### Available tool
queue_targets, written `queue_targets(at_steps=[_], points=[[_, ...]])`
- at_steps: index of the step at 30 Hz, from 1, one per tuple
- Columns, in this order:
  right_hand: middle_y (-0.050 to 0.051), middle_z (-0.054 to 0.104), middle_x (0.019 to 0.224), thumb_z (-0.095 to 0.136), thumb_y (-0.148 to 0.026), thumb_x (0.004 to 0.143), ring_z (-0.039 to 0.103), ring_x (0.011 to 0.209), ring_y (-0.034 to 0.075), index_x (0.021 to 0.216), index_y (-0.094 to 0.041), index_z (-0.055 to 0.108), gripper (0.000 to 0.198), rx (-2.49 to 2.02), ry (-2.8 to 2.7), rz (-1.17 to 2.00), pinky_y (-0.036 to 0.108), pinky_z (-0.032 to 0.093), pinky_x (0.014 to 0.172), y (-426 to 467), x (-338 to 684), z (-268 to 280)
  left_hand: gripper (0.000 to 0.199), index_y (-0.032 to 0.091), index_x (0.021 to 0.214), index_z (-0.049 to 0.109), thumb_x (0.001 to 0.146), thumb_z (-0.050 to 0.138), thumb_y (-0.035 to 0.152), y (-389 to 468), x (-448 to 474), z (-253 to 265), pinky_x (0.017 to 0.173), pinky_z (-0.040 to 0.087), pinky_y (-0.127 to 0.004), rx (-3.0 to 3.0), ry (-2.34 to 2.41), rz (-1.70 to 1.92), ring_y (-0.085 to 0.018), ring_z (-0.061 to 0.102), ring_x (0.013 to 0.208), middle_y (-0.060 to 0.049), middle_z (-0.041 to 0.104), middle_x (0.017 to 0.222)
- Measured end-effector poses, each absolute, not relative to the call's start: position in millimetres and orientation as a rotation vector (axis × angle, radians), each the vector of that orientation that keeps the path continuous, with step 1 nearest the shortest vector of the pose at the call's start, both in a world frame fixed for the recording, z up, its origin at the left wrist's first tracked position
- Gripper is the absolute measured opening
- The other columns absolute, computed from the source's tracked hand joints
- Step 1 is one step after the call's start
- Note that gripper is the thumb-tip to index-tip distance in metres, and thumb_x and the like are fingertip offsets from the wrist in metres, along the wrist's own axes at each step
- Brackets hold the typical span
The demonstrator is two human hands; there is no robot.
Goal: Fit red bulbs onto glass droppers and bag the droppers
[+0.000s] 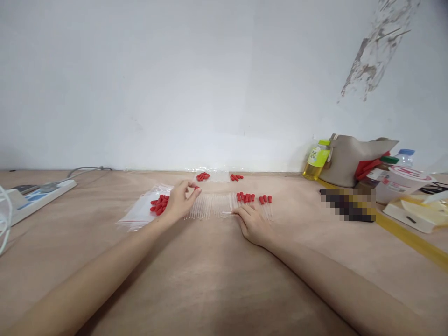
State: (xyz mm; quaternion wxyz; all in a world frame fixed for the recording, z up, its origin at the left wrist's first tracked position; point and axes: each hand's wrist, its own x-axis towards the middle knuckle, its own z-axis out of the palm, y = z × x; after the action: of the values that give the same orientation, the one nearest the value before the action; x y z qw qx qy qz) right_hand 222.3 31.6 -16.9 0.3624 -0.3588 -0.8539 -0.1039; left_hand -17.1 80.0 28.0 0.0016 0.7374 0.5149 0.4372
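Observation:
My left hand [181, 199] pinches a small red rubber dropper bulb [197, 187] between thumb and fingertips, above the left part of a row of clear dropper tubes [202, 207]. My right hand [255, 225] rests low over the right part of that row, its fingertips closed on the end of one clear dropper tube [227, 213] that points left. Beyond it lie several droppers [246, 198] with red bulbs on their tubes, and a separate group of capped droppers [265, 200] to the right. Loose red bulbs [160, 204] are heaped on clear plastic bags [136, 214] beside my left hand.
More red bulbs [202, 176] lie on plastic near the wall, with another small group [237, 177] to their right. A power strip [44, 200] is at left. At right stand a yellow drink bottle [317, 161], a grey bag [346, 158] and a white tub [402, 184].

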Motion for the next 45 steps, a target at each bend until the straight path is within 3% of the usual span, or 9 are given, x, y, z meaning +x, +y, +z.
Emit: queue_targets(at_steps=[3,6,10,15,21,28,38,45], points=[[0.006,0.062,0.082,0.037,-0.017,0.086,0.054,0.074,0.016,0.090,-0.016,0.053,0.017,-0.930,-2.227,-0.230,0.031,0.031,0.074,28.7,220.7,-16.0,0.020,0.018,0.084,0.049,0.077,0.050,0.037,56.8,-5.9,12.8,0.062,0.042,-0.025,2.058,1.196,1.306,-0.013,0.053,0.064,0.000,0.054,0.069],[0.004,0.063,0.079,0.037,-0.019,0.086,0.055,0.068,0.013,0.089,-0.016,0.053,0.016,-0.932,-2.247,-0.202,0.031,0.028,0.075,24.8,219.8,-14.7,0.023,0.017,0.093,0.049,0.077,0.050,0.034,40.4,3.6,-1.6,0.071,0.045,-0.028,1.824,1.060,1.224,-0.014,0.058,0.072,-0.002,0.060,0.081],[0.001,0.064,0.073,0.036,-0.021,0.087,0.055,0.062,0.011,0.086,-0.016,0.054,0.019,-1.000,-2.231,-0.153,0.030,0.026,0.075,22.6,219.9,-14.3,0.022,0.014,0.084,0.057,0.071,0.056,0.032,35.1,6.9,-8.3,0.077,0.044,-0.031,1.742,1.095,1.073,-0.018,0.060,0.082,-0.006,0.064,0.087],[0.002,0.065,0.074,0.035,-0.023,0.087,0.055,0.061,0.011,0.086,-0.016,0.055,0.022,-1.010,-2.243,-0.122,0.030,0.025,0.074,23.3,219.4,-15.9,0.026,0.014,0.077,0.053,0.067,0.064,0.036,36.4,5.9,-10.3,0.063,0.047,-0.026,1.721,1.068,1.080,-0.016,0.061,0.068,-0.004,0.064,0.073],[0.003,0.065,0.078,0.034,-0.024,0.088,0.055,0.063,0.011,0.086,-0.017,0.056,0.022,-0.974,-2.270,-0.120,0.029,0.026,0.074,22.5,217.5,-15.4,0.034,0.016,0.090,0.049,0.068,0.064,0.037,36.1,9.1,-10.8,0.069,0.048,-0.029,1.633,0.979,1.148,-0.016,0.064,0.072,-0.001,0.061,0.079],[0.003,0.065,0.073,0.035,-0.023,0.087,0.053,0.059,0.010,0.088,-0.016,0.056,0.022,-0.947,-2.216,-0.098,0.030,0.025,0.074,23.9,217.6,-17.6,0.039,0.012,0.099,0.053,0.073,0.058,0.042,38.1,8.6,-14.4,0.072,0.049,-0.033,1.734,0.933,1.029,-0.018,0.063,0.073,-0.005,0.063,0.081],[0.002,0.064,0.069,0.034,-0.025,0.088,0.053,0.058,0.011,0.084,-0.017,0.056,0.024,-1.030,-2.149,-0.102,0.029,0.028,0.072,21.9,215.2,-13.7,0.029,0.013,0.090,0.059,0.078,0.052,0.039,37.4,9.6,-15.1,0.069,0.049,-0.029,1.854,0.956,0.979,-0.015,0.060,0.069,-0.004,0.063,0.078],[0.003,0.067,0.083,0.036,-0.024,0.088,0.056,0.067,0.012,0.091,-0.019,0.059,0.023,-0.923,-2.252,-0.018,0.030,0.027,0.076,25.0,217.7,-17.6,0.025,0.014,0.084,0.060,0.078,0.053,0.037,34.3,8.4,-14.6,0.060,0.047,-0.024,1.889,0.973,0.968,-0.012,0.056,0.058,-0.001,0.060,0.065]])
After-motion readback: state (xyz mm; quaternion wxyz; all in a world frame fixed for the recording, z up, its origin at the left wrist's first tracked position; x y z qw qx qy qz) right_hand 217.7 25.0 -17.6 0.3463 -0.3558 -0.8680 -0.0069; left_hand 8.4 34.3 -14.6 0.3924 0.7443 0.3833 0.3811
